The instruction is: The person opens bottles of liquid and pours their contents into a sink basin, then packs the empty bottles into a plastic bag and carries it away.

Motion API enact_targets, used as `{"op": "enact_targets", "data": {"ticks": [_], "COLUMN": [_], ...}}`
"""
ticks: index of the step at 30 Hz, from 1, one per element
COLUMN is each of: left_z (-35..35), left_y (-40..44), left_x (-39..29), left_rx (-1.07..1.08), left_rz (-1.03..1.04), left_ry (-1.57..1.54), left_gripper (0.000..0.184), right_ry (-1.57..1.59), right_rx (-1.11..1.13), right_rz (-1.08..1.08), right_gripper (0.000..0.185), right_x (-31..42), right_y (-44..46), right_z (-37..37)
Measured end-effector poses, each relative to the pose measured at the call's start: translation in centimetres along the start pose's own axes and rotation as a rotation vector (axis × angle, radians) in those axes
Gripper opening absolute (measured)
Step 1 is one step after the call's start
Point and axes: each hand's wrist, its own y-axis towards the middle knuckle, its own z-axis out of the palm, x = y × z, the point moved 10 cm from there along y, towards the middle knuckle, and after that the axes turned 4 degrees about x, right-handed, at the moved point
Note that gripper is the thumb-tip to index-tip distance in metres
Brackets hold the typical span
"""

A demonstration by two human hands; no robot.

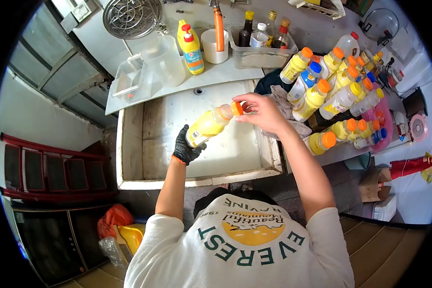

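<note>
Over the sink (211, 165), my left hand (187, 149), in a dark knit glove with an orange cuff, is closed round the lower part of a yellow-labelled plastic bottle (207, 126). The bottle is tilted, its neck up and to the right. My bare right hand (257, 111) has thumb and fingers closed on an orange bottle cap (236, 109) at the bottle's mouth. Whether the cap is threaded on or just loose there, I cannot tell. Part of the bottle's base is hidden by the glove.
Right of the sink stand several capped bottles (312, 101) with a crumpled cloth (282, 103) beside them. Behind the sink are a yellow cleaner bottle (192, 52), a white tub (214, 45), an orange hose (219, 31) and a plastic bin (261, 58) of sauce bottles.
</note>
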Motion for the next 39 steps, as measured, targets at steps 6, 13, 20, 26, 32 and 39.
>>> {"op": "enact_targets", "data": {"ticks": [6, 13, 20, 26, 32, 39], "left_z": [0.8, 0.9, -0.7, 0.1, 1.7, 4.1], "left_y": [-0.1, -1.3, -1.0, -3.7, -3.8, -0.7], "left_x": [0.3, -0.6, -1.5, -7.0, -8.4, -2.1], "left_rx": [0.098, 0.015, -0.104, -0.188, -0.033, 0.092], "left_rz": [-0.107, -0.019, 0.098, 0.773, 0.800, 0.305], "left_ry": [0.043, 0.548, 0.195, 0.623, 0.395, 0.159], "left_gripper": [0.052, 0.049, 0.045, 0.040, 0.032, 0.040], "right_ry": [-0.180, -0.496, -0.456, -0.355, -0.187, -0.671], "right_rx": [0.101, 0.193, 0.054, -0.105, -0.296, -0.428], "right_rz": [-0.081, -0.336, -0.113, -0.037, -0.083, -0.220], "right_gripper": [0.044, 0.042, 0.037, 0.034, 0.034, 0.032], "right_x": [2.7, 7.4, 3.9, 0.1, 0.5, 5.8], "right_y": [0.4, -1.7, -2.4, -3.8, -6.3, -8.8], "right_z": [1.6, 3.9, 2.4, 1.4, 0.2, 2.5]}}
